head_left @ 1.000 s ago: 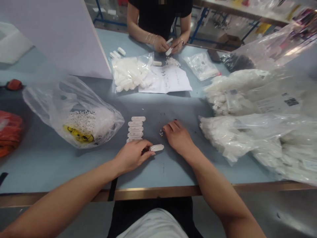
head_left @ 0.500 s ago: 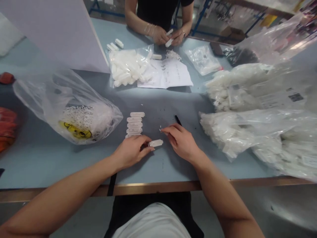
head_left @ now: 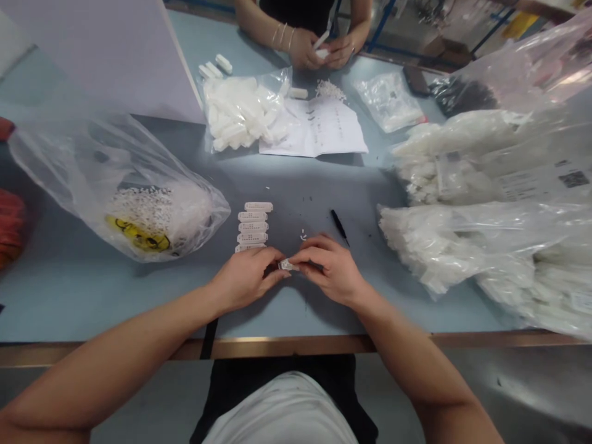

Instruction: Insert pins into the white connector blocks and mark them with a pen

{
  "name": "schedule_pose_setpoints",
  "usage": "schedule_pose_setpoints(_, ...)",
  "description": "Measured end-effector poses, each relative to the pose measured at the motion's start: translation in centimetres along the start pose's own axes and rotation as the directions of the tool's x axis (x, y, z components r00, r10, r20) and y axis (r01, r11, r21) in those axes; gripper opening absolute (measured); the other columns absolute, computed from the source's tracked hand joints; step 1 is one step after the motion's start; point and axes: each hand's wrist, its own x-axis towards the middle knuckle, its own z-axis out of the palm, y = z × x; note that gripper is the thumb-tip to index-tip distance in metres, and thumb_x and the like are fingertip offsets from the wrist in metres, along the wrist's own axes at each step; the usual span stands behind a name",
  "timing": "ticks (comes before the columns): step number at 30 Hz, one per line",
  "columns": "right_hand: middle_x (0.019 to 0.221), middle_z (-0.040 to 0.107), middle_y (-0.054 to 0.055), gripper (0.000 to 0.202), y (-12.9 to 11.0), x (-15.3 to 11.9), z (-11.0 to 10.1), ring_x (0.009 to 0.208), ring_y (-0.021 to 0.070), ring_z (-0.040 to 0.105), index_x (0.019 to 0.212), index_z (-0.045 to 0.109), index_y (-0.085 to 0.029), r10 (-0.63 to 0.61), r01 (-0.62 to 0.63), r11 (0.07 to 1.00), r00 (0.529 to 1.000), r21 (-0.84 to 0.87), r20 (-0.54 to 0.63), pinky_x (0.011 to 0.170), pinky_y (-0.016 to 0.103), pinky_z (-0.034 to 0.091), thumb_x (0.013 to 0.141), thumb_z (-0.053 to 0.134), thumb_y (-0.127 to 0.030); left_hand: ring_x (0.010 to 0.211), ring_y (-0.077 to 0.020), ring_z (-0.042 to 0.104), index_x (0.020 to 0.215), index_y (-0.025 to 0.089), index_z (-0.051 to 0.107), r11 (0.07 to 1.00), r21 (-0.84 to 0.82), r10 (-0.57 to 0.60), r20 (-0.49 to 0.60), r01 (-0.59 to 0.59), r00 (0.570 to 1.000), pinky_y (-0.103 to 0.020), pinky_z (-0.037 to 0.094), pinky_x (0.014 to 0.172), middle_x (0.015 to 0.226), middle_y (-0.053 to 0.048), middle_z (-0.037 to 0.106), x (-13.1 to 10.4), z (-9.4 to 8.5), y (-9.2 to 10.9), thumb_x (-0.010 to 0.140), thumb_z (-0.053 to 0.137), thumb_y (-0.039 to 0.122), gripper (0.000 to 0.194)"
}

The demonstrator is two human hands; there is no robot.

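The white slotted piece (head_left: 285,264) is a little above the table (head_left: 92,302), back from the middle of its near edge. The left hand (head_left: 245,277) pinches its left end between thumb and fingers, with almost no gap. The right hand (head_left: 335,271) has its thumb and fingers nearly together at the other end; whether they hold a small part there, I cannot tell. To work well here, I think the left pinch should stay firm and level, and the right fingertips should press straight and lightly, without hiding the slots. A few tiny white parts (head_left: 303,235) lie just beyond the right fingers, so a careless sleeve or finger could scatter them. A black pen-like tool (head_left: 340,226) lies near this hand, on its far side. Beyond the left hand is a row of similar pieces (head_left: 252,227), the nearest partly covered by it. A clear bag (head_left: 152,222) limits the space toward the table's left edge, and bulky plastic bags (head_left: 485,246) fill its right side.
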Motion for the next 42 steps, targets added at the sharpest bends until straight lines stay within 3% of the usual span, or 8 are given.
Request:
schedule_pose_setpoints(7,0.085,0.062,0.000,0.010,0.7,0.2,0.8,0.081,0.0127,0.058,0.086,0.074,-0.028,0.180,-0.188,0.972,0.981,0.143,0.073,0.073,0.024,0.047,0.082,0.066,-0.022,0.081,-0.0158,0.063,0.100,0.021,0.060,1.000,0.020,0.016,-0.003,-0.016,1.000,-0.026,0.045,0.072,0.088,-0.001,0.069,-0.1,0.1,0.0,0.088,0.052,0.045,0.028)
schedule_pose_setpoints(12,0.084,0.062,-0.001,0.010,1.0,0.1,0.9,0.077,0.0108,0.058,0.085,0.075,-0.027,0.236,-0.258,0.938,0.965,0.231,0.116,0.072,0.023,0.045,0.080,0.068,-0.021,0.081,-0.0163,0.063,0.101,0.021,0.060,1.000,0.021,0.015,0.000,-0.015,1.000,-0.026,0.045,0.071,0.088,-0.001,0.069,-0.1,0.1,0.0,0.088,0.053,0.043,0.027)
schedule_pose_setpoints(30,0.082,0.065,-0.002,0.008,0.3,1.4,-0.4,0.085,0.0128,0.059,0.080,0.069,-0.021,0.210,-0.291,0.920,0.931,0.261,0.298,0.080,0.026,0.043,0.077,0.067,-0.014,0.080,-0.0165,0.063,0.099,0.021,0.060,0.997,0.063,0.041,0.029,-0.043,0.999,-0.027,0.046,0.071,0.088,-0.003,0.067,-0.1,0.3,0.0,0.089,0.050,0.045,0.029)
schedule_pose_setpoints(42,0.073,0.062,-0.002,0.007,-0.6,2.7,-0.6,0.068,0.0110,0.054,0.074,0.062,-0.018,0.241,-0.303,0.946,0.896,0.118,0.373,0.061,0.022,0.039,0.072,0.063,-0.011,0.074,-0.0164,0.061,0.091,0.019,0.058,0.986,0.159,0.043,0.064,-0.052,0.997,-0.027,0.043,0.065,0.082,-0.003,0.065,-0.1,0.6,-0.1,0.091,0.047,0.043,0.027)
